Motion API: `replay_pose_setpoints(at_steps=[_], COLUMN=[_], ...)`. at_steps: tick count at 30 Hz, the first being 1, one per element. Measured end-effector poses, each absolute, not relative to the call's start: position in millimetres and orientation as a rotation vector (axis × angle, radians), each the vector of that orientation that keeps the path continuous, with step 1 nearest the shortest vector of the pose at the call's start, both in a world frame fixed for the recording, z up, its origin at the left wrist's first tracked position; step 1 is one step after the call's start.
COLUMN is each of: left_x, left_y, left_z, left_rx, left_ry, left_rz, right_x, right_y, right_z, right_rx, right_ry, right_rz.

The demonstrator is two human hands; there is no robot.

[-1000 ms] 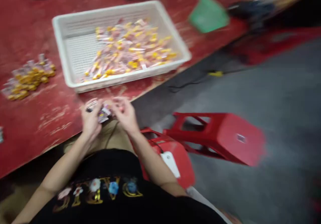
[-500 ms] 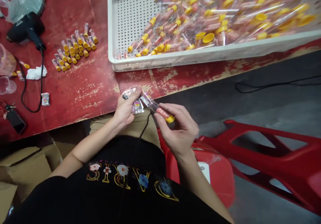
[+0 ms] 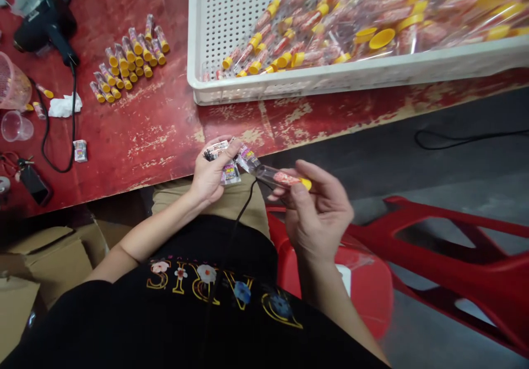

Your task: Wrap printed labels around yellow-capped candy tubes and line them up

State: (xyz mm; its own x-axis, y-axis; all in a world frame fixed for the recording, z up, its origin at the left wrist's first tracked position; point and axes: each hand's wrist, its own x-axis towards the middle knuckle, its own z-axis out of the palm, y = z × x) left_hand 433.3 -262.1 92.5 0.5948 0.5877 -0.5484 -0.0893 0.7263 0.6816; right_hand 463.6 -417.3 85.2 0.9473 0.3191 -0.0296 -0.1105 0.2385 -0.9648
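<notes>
My left hand (image 3: 212, 173) pinches several small printed wrappers (image 3: 230, 172) at the table's front edge. Another printed sleeve (image 3: 248, 157) sticks out from its thumb toward the right. In my right hand (image 3: 316, 209) is a clear tube (image 3: 285, 178) with red-and-white contents and a yellow cap, lying nearly level between thumb and fingers. The tube's clear end meets or nearly meets the sleeve; whether it is inside cannot be made out. Both hands are above my lap.
A white perforated crate (image 3: 330, 80) of yellow-capped tubes stands on the red table (image 3: 165, 132). Left of it are grouped wrapped tubes (image 3: 132, 58), a black heat gun (image 3: 49, 30) with a cord, and a phone (image 3: 35, 183). Red stools (image 3: 454, 248) stand at the right.
My right hand has moved right, and the tube has turned closer to level, with its cap now partly behind the thumb. The camera view has shifted slightly.
</notes>
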Motion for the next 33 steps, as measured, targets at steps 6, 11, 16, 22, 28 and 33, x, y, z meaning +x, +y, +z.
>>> replay_pose_setpoints(at_steps=[6, 11, 16, 22, 28, 33], left_x=[431, 428, 424, 422, 425, 424], left_y=[-263, -267, -265, -266, -265, -263], left_z=[88, 89, 86, 84, 83, 84], left_rx=[0.63, 0.699, 0.844, 0.899, 0.845, 0.838], left_ry=[0.888, 0.859, 0.836, 0.862, 0.857, 0.86], left_rz=[0.404, 0.384, 0.469, 0.479, 0.554, 0.538], right_x=[463, 456, 453, 459, 463, 466], right_y=[-417, -415, -420, -424, -430, -428], right_z=[87, 88, 89, 88, 87, 86], right_rx=[-1.253, -1.449, -1.306, -1.144, -1.085, -1.121], right_ry=[-0.179, -0.232, -0.192, -0.018, 0.059, -0.015], right_rz=[0.29, 0.167, 0.373, 0.532, 0.601, 0.671])
